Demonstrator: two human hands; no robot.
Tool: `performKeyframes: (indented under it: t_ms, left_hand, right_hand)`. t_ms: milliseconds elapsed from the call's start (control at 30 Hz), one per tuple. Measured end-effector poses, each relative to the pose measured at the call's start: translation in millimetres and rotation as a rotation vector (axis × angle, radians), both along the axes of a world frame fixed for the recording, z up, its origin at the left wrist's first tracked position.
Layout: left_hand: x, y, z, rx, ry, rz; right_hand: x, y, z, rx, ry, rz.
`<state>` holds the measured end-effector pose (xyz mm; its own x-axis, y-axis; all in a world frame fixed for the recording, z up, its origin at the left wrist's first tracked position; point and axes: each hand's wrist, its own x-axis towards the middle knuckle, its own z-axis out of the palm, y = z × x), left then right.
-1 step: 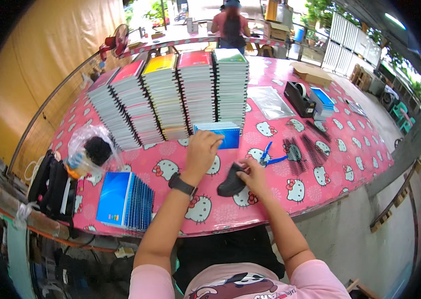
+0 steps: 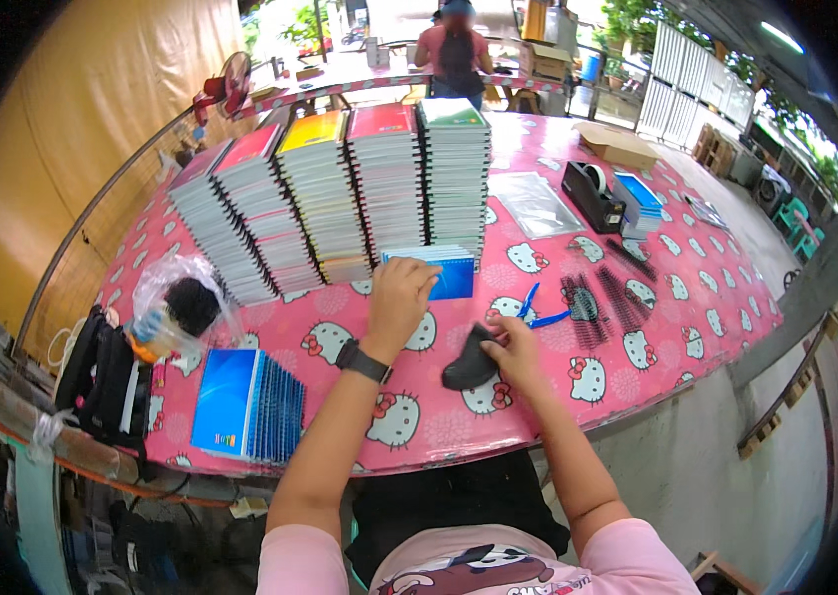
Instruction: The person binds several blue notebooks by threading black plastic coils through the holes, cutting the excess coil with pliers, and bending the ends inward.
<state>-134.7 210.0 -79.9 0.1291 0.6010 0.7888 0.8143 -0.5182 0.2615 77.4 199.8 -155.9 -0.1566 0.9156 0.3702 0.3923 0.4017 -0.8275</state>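
My left hand [image 2: 402,300] rests over a small pile of blue spiral notebooks [image 2: 454,279], its fingers bent and pressed together above the top cover. Anything between those fingertips is too small or hidden to make out. In my right hand [image 2: 513,349] is a black, curved, boot-shaped object [image 2: 469,365], gripped by its upper end between thumb and fingers, above the pink tabletop. Just beyond the right hand lie blue-handled pliers [image 2: 544,319]. Black plastic binding coils [image 2: 609,300] are spread out to their right.
Tall stacks of spiral notebooks [image 2: 384,188] stand beyond my hands. Blue notebooks [image 2: 245,405] pile up at the near left, beside a plastic bag [image 2: 176,297] and black case [image 2: 107,372]. Clear plastic sleeves [image 2: 536,206], a tape dispenser [image 2: 593,196] and cardboard [image 2: 617,146] lie right. Another person [image 2: 457,55] stands far back.
My right hand and the black object have shifted slightly to the right. The left hand stays over the blue notebooks, and the whole view has moved a little.
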Motion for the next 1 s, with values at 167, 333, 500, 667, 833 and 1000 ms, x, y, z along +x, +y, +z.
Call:
performKeyframes:
  t_ms: [167, 333, 500, 667, 833, 1000]
  left_hand:
    - [-2, 53, -24, 0.016, 0.214, 0.037]
    - [-3, 73, -26, -0.128, 0.216, -0.01]
    - [-25, 65, -16, -0.16, 0.086, -0.008]
    - [-9, -24, 24, -0.532, -0.111, -0.136]
    - [14, -121, 17, -0.528, -0.064, -0.096]
    - [33, -157, -16, -0.509, -0.081, -0.029]
  right_hand:
    - [59, -7, -21, -0.021, 0.116, -0.144]
    - [67, -17, -17, -0.012, 0.076, -0.209]
    - [54, -12, -15, -0.076, 0.267, -0.211]
    - [94, 19, -8, 0.129, 0.091, -0.454]
    - [158, 86, 15, 0.286, -0.311, -0.645]
    - [166, 106, 3, 0.014, -0.636, -0.528]
